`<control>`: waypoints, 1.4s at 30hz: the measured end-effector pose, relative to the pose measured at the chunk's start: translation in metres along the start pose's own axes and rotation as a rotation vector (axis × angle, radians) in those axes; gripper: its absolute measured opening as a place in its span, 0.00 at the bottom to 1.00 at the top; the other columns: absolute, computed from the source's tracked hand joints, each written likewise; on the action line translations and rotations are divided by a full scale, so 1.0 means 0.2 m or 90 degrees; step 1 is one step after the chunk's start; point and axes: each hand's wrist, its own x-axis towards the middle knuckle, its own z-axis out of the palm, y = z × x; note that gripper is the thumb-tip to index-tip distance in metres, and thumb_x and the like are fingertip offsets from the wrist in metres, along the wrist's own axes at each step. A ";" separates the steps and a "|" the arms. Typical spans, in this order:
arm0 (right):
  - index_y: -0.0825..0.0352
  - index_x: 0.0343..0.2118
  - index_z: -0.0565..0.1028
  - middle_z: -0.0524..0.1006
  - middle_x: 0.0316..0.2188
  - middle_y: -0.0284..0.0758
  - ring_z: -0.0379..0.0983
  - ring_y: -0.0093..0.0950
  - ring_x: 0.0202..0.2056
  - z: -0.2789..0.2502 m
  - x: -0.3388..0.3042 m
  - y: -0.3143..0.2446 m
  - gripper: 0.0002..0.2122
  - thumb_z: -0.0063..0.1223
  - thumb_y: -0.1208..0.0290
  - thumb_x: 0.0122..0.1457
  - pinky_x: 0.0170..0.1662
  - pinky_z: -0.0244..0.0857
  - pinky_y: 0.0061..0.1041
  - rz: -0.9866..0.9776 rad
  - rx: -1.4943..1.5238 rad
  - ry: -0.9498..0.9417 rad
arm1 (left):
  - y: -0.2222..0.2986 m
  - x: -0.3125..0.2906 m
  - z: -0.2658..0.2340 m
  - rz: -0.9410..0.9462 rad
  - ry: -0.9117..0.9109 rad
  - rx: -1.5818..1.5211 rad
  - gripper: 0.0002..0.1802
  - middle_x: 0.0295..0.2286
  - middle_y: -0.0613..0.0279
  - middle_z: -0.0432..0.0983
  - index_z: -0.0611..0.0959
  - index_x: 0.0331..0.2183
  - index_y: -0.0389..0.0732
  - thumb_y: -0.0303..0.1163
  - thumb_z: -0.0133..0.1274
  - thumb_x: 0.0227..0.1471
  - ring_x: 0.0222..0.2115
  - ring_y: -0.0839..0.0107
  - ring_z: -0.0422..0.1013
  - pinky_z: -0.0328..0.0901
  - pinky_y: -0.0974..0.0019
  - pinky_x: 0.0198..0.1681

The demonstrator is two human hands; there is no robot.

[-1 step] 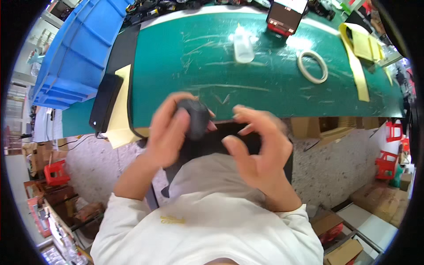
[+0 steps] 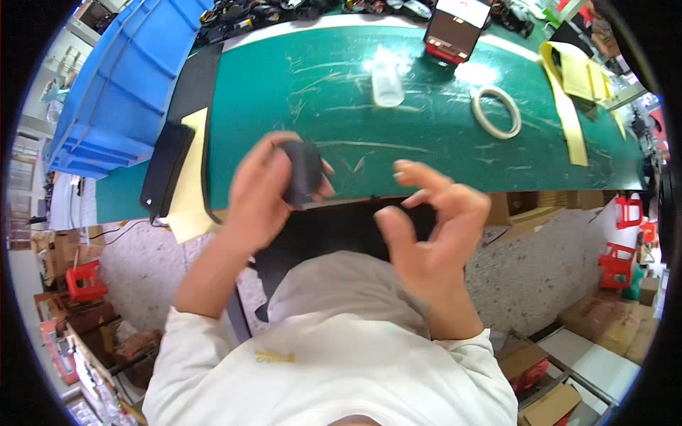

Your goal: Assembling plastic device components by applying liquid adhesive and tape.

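Observation:
My left hand (image 2: 257, 188) is closed round a dark grey, rounded, palm-sized object (image 2: 305, 174), held just over the near edge of the green work table (image 2: 284, 92). The object is slightly blurred, and I cannot make out its exact kind. To its right, my right hand (image 2: 444, 234) hangs in the air with thumb and fingers apart. Nothing shows between those fingers. A translucent squeeze bottle (image 2: 388, 85) lies or stands farther back on the table, and a roll of pale tape (image 2: 496, 113) lies flat to its right.
A large blue bin (image 2: 117, 92) stands at the left, near a black oblong case (image 2: 168, 169) and yellow paper (image 2: 190, 186). A phone (image 2: 455, 32) stands at the back, with dark jumbled parts (image 2: 263, 18) along the far edge. Yellow strips (image 2: 568, 106) hang at the right.
My left hand has shifted slightly up and left with the dark object. My right hand has moved right, away from it. The view has tilted a little.

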 end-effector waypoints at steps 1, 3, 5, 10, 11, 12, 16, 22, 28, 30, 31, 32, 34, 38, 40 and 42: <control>0.64 0.33 0.58 0.80 0.34 0.43 0.76 0.28 0.31 -0.05 0.05 0.01 0.22 0.67 0.71 0.52 0.35 0.68 0.23 0.075 -0.026 -0.002 | 0.05 0.09 -0.04 -0.003 0.041 -0.001 0.16 0.39 0.48 0.75 0.71 0.47 0.34 0.36 0.42 0.65 0.35 0.64 0.75 0.70 0.65 0.38; 0.65 0.30 0.59 0.80 0.31 0.41 0.73 0.29 0.28 -0.16 0.16 0.09 0.20 0.66 0.69 0.53 0.34 0.67 0.24 0.162 -0.084 0.080 | 0.09 0.28 -0.12 -0.002 0.074 -0.017 0.16 0.39 0.48 0.74 0.71 0.47 0.35 0.38 0.40 0.66 0.35 0.65 0.75 0.70 0.66 0.37; 0.67 0.29 0.63 0.79 0.30 0.39 0.73 0.34 0.27 -0.26 0.32 0.21 0.17 0.63 0.65 0.56 0.34 0.68 0.28 0.112 -0.433 -0.019 | 0.12 0.44 -0.20 -0.066 0.028 0.079 0.17 0.38 0.52 0.74 0.71 0.46 0.36 0.39 0.42 0.66 0.35 0.67 0.75 0.70 0.68 0.36; 0.68 0.31 0.70 0.77 0.28 0.41 0.74 0.39 0.28 -0.45 0.51 0.55 0.11 0.58 0.67 0.58 0.34 0.67 0.34 -0.179 -0.757 -0.209 | 0.07 0.60 -0.16 -0.102 0.069 0.161 0.14 0.37 0.57 0.74 0.71 0.45 0.39 0.40 0.43 0.65 0.33 0.68 0.74 0.68 0.69 0.35; 0.68 0.32 0.72 0.77 0.28 0.42 0.74 0.40 0.27 -0.46 0.51 0.57 0.08 0.57 0.69 0.59 0.33 0.67 0.36 -0.126 -0.718 -0.269 | 0.06 0.59 -0.16 -0.102 0.038 0.186 0.15 0.37 0.57 0.74 0.70 0.45 0.39 0.40 0.42 0.65 0.33 0.69 0.74 0.68 0.69 0.35; 0.68 0.32 0.71 0.75 0.26 0.42 0.73 0.41 0.26 -0.41 0.51 0.47 0.06 0.56 0.72 0.58 0.32 0.67 0.36 0.015 -0.559 -0.264 | 0.06 0.56 -0.17 -0.100 0.020 0.215 0.15 0.37 0.58 0.74 0.70 0.46 0.39 0.40 0.42 0.66 0.33 0.69 0.74 0.68 0.69 0.36; 0.67 0.32 0.71 0.70 0.18 0.35 0.69 0.35 0.20 -0.08 0.58 0.11 0.08 0.59 0.76 0.53 0.27 0.62 0.33 -0.167 -0.349 -0.449 | 0.06 0.49 -0.15 0.029 -0.032 0.355 0.15 0.37 0.62 0.71 0.67 0.49 0.39 0.36 0.43 0.65 0.35 0.76 0.71 0.66 0.71 0.38; 0.68 0.31 0.71 0.66 0.16 0.32 0.65 0.30 0.17 0.13 0.66 0.14 0.09 0.61 0.74 0.50 0.25 0.58 0.30 -0.290 -0.349 -0.520 | 0.10 0.46 -0.13 0.167 -0.009 0.431 0.16 0.28 0.58 0.70 0.68 0.45 0.36 0.36 0.48 0.62 0.28 0.71 0.67 0.63 0.65 0.31; 0.68 0.30 0.71 0.66 0.15 0.30 0.64 0.29 0.17 0.15 0.69 0.12 0.10 0.61 0.73 0.50 0.25 0.57 0.29 -0.321 -0.342 -0.533 | 0.12 0.45 -0.12 0.121 -0.009 0.336 0.19 0.26 0.62 0.70 0.68 0.45 0.37 0.39 0.53 0.60 0.24 0.78 0.65 0.60 0.70 0.26; 0.68 0.30 0.71 0.66 0.16 0.30 0.64 0.28 0.17 0.15 0.70 0.11 0.10 0.62 0.73 0.50 0.24 0.57 0.28 -0.335 -0.356 -0.539 | 0.11 0.46 -0.12 0.156 -0.018 0.316 0.20 0.26 0.65 0.69 0.69 0.44 0.38 0.40 0.56 0.58 0.26 0.81 0.65 0.60 0.72 0.26; 0.68 0.30 0.71 0.66 0.16 0.30 0.64 0.28 0.17 0.16 0.70 0.11 0.10 0.62 0.73 0.50 0.24 0.57 0.28 -0.339 -0.356 -0.538 | 0.11 0.46 -0.12 0.159 -0.017 0.318 0.20 0.26 0.65 0.69 0.69 0.44 0.38 0.40 0.56 0.58 0.26 0.81 0.65 0.60 0.72 0.26; 0.68 0.30 0.71 0.65 0.16 0.30 0.64 0.27 0.17 0.17 0.71 0.11 0.10 0.62 0.73 0.50 0.24 0.57 0.28 -0.349 -0.359 -0.536 | 0.11 0.46 -0.13 0.147 -0.010 0.315 0.19 0.27 0.66 0.68 0.70 0.43 0.38 0.41 0.55 0.59 0.27 0.81 0.64 0.60 0.72 0.27; 0.68 0.30 0.71 0.65 0.16 0.29 0.64 0.27 0.18 0.17 0.72 0.09 0.10 0.62 0.73 0.49 0.24 0.56 0.28 -0.363 -0.363 -0.533 | 0.11 0.47 -0.14 0.139 -0.001 0.312 0.18 0.27 0.67 0.68 0.70 0.43 0.39 0.41 0.55 0.59 0.27 0.82 0.64 0.60 0.73 0.27; 0.67 0.29 0.71 0.64 0.15 0.28 0.63 0.25 0.17 0.16 0.73 0.07 0.09 0.61 0.74 0.49 0.24 0.56 0.27 -0.408 -0.392 -0.506 | 0.08 0.49 -0.13 0.060 0.017 0.166 0.17 0.28 0.66 0.67 0.71 0.42 0.39 0.41 0.53 0.61 0.29 0.81 0.64 0.60 0.74 0.29; 0.67 0.29 0.71 0.63 0.15 0.28 0.62 0.24 0.17 0.17 0.74 0.07 0.08 0.60 0.75 0.49 0.23 0.55 0.26 -0.423 -0.402 -0.504 | 0.09 0.49 -0.14 0.061 0.003 0.157 0.17 0.28 0.66 0.67 0.71 0.42 0.39 0.42 0.52 0.61 0.29 0.81 0.64 0.61 0.73 0.29; 0.67 0.28 0.71 0.62 0.14 0.27 0.61 0.23 0.17 0.18 0.75 0.06 0.07 0.58 0.77 0.47 0.23 0.53 0.26 -0.478 -0.456 -0.517 | 0.11 0.48 -0.12 0.087 0.003 0.233 0.17 0.28 0.66 0.68 0.71 0.41 0.39 0.42 0.52 0.61 0.28 0.81 0.64 0.61 0.73 0.29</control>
